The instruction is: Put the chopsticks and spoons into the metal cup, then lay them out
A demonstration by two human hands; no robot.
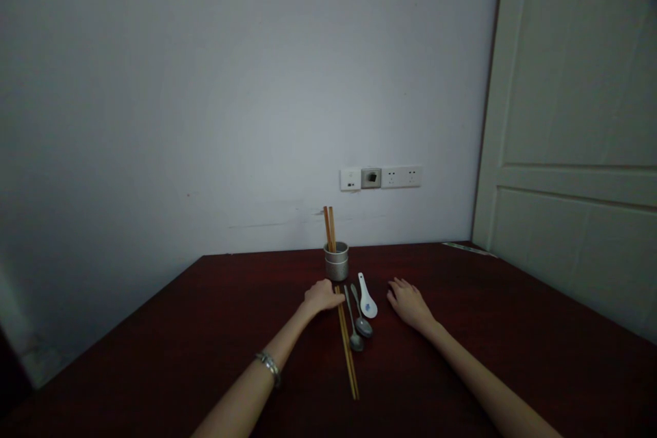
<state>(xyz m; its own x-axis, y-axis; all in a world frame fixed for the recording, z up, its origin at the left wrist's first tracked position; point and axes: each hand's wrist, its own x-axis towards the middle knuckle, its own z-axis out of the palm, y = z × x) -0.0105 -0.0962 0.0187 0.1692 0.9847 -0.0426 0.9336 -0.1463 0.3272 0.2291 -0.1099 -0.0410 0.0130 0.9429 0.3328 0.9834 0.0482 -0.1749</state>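
Note:
My left hand, a bracelet on its wrist, is closed at the far end of a pair of wooden chopsticks. Its thumb crosses them, and its other fingers curl out of clear sight near the foot of a metal cup. Two more chopsticks stand upright in that cup. Right of the lying pair are a long-handled metal spoon, a second metal spoon and a white ceramic spoon with a blue mark. My right hand rests flat on the table, fingers stretched out, apart from the ceramic spoon.
The dark red table reaches back to a pale wall. Sockets and switch plates are set in the wall above the cup. On the right stands a white panelled door, with a thin pale strip near the table's back corner.

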